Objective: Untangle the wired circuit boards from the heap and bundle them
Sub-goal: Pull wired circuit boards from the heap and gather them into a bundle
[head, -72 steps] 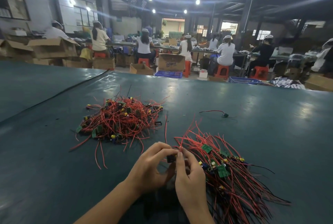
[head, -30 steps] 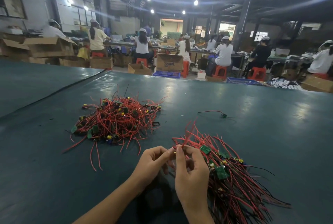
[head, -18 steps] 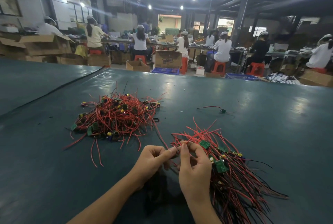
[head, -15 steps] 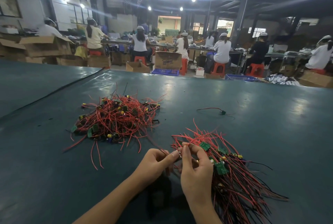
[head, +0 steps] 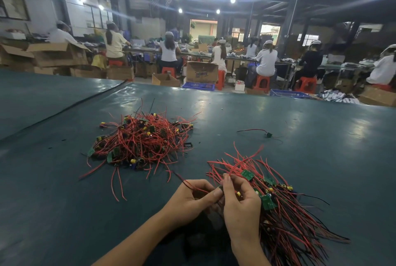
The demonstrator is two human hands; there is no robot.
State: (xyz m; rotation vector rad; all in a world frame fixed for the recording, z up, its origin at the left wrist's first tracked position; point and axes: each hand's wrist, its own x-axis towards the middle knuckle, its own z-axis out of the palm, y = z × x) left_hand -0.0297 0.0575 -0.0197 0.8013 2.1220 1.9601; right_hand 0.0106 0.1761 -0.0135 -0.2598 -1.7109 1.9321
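The left hand [head: 190,200] and right hand [head: 243,205] pinch one board [head: 220,188]. Its wire [head: 182,180], lately taut from the heap [head: 141,141], now trails loose, seemingly ready for the bundle [head: 285,223] right of them.

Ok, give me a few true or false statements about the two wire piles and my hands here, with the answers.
1. The tangled heap lies to the left of the straightened bundle. True.
2. Both hands lie flat and empty. False: the left hand and the right hand pinch a wired board between their fingers.
3. One loose wired piece lies alone, beyond the bundle. True.
4. The heap's wires are mostly blue. False: they are mostly red.
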